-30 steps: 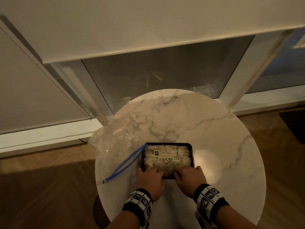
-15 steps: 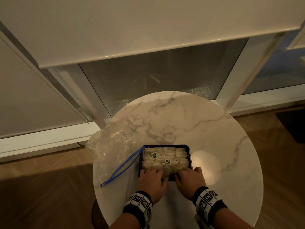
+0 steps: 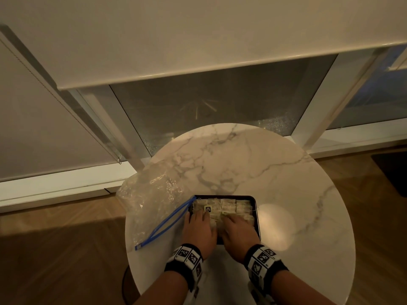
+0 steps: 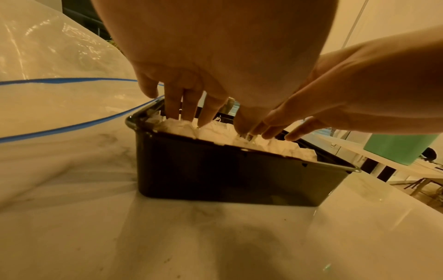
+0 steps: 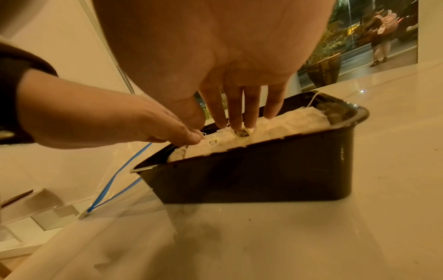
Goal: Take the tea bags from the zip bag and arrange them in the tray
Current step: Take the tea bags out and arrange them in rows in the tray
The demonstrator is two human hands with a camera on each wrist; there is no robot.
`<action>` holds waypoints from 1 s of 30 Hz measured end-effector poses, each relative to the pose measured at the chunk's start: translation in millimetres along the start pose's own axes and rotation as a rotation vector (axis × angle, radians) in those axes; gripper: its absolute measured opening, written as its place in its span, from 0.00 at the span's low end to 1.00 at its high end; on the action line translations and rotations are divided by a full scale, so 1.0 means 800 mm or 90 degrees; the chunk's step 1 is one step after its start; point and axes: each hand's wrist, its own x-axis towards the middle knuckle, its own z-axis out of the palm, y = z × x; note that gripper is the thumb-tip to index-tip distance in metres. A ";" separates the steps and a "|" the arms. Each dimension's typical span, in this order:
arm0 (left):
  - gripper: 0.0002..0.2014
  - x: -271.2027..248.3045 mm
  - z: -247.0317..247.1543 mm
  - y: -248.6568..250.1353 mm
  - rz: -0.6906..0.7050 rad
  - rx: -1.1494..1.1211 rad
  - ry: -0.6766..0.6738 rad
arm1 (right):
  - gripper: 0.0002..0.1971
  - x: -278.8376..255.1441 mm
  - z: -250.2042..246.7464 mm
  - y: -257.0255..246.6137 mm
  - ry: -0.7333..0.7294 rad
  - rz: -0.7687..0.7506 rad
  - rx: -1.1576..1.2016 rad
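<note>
A black rectangular tray [image 3: 256,219] [image 4: 239,170] [image 5: 263,170] sits near the front of the round marble table, packed with several white tea bags [image 3: 226,205] [image 4: 215,132] [image 5: 287,123]. My left hand [image 3: 199,227] [image 4: 189,106] lies over the tray's near left part, its straight fingers pressing down on the tea bags. Beside it my right hand [image 3: 239,230] [image 5: 242,111] presses the near right tea bags with straight fingers too. The clear zip bag [image 3: 152,201] [image 4: 59,94] with a blue zipper [image 5: 112,181] lies crumpled left of the tray, touching its left corner.
The marble table [image 3: 253,164] stands against a window frame with a lowered blind [image 3: 198,40]. Wooden floor [image 3: 55,249] surrounds it. A bright light spot [image 3: 277,223] falls on the tabletop right of the tray.
Both hands have slid forward from the tray's near edge onto the tea bags and now cover its near half. The tray and zip bag stay in place.
</note>
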 end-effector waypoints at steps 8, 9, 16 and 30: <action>0.32 0.032 -0.009 0.012 -0.024 -0.025 -0.039 | 0.33 0.039 0.003 0.012 -0.083 0.072 -0.038; 0.33 0.034 -0.007 0.011 -0.022 -0.014 -0.053 | 0.33 0.040 0.004 0.013 -0.110 0.076 -0.048; 0.34 0.039 0.001 0.012 -0.013 -0.008 -0.049 | 0.33 0.033 0.006 0.021 -0.038 0.118 -0.080; 0.32 0.039 0.041 0.026 0.037 0.001 -0.064 | 0.39 0.027 0.027 0.041 -0.066 0.097 -0.116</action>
